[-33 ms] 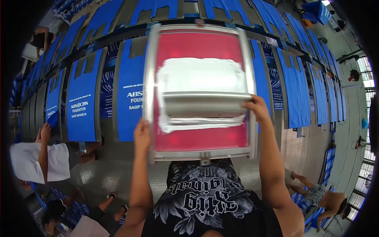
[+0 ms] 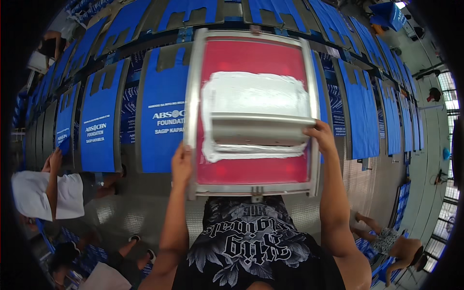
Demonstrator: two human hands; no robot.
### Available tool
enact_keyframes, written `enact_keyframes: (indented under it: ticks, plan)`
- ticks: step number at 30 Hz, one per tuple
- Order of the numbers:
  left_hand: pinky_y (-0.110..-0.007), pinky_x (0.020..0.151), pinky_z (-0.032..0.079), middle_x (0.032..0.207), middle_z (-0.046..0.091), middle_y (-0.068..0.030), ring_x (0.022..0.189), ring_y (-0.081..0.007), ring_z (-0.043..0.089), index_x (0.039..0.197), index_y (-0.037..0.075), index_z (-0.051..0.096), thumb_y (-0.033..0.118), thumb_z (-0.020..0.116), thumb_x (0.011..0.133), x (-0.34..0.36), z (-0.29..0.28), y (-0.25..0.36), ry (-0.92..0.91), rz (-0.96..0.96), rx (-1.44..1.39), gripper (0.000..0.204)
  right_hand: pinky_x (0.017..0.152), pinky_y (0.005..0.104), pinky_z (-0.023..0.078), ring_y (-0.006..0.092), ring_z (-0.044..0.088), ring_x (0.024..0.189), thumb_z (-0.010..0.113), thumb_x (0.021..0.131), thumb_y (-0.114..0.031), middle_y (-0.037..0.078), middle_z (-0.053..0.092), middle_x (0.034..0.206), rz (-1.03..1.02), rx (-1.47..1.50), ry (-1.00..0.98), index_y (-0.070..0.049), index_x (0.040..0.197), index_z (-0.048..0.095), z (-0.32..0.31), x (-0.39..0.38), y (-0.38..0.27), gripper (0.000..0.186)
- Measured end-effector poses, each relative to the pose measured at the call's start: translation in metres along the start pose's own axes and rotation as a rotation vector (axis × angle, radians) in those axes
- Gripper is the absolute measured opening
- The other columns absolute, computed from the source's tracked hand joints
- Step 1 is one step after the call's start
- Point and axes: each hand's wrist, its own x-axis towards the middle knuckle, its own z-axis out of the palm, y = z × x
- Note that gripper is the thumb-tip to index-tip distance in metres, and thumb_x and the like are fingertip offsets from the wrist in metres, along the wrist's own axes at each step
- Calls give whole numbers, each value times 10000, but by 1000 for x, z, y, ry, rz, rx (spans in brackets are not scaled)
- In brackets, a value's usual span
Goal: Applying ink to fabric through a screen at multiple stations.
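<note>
A screen printing frame [image 2: 192,111] with metal rails and a red mesh spans the space in front of me, over the row of printing boards. White ink [image 2: 256,92] lies thickly across the mesh. Resting in the ink is a wide metal squeegee [image 2: 261,129], crosswise to the frame. My left hand [image 2: 182,164] grips the left rail near its lower part. Over the right rail, my right hand [image 2: 321,137] is closed, its fingertips touching the squeegee's right end. What lies directly under the frame is hidden.
Blue bags lie flat on boards in long rows; a printed blue bag [image 2: 162,116] is just left of the frame, a plain blue bag [image 2: 357,111] to the right. A person in a white shirt [image 2: 48,193] works at left. Another person [image 2: 403,246] is at lower right.
The frame, with squeegee and ink, has shifted slightly right together with both my hands. More of the printed blue bag on its left now shows.
</note>
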Motion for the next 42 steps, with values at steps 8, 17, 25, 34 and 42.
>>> enact_keyframes:
  ticks: [8,17,25,34,42]
  plan:
    - [-267,883,424,1121,615,-136,1014,-159,559,1249,-25,506,251,516,944,-40,142,55,-44,-17,-185,410,743,256,417,127,559,767,698,651,-55,42,631,810,33,43,37,19,950,662,-144,16,40,310]
    - [-297,956,383,1211,565,-191,1128,-230,527,1247,-42,498,360,533,921,-38,176,48,77,-90,-19,519,835,296,445,182,595,895,711,688,-106,106,649,968,18,-27,-72,31,1066,626,-181,61,62,411]
    - [-254,857,415,1105,616,-108,976,-135,546,1267,-13,497,367,531,928,-30,179,51,63,-124,-169,510,808,261,418,139,573,852,753,692,-147,69,651,915,-31,-30,-92,19,1029,647,-177,63,82,390]
    - [-345,903,413,1138,594,-179,1038,-296,562,1278,55,507,431,590,865,-30,182,31,114,-4,212,565,770,264,419,131,554,808,738,700,-134,47,622,858,-59,-85,-108,24,1011,643,-177,59,86,362]
    - [-393,842,444,1035,603,-117,989,-308,558,1053,76,609,214,731,697,-39,191,167,-462,578,755,401,737,407,490,348,612,796,606,637,-45,191,631,835,-492,-1145,-160,-32,903,626,-144,-21,28,267]
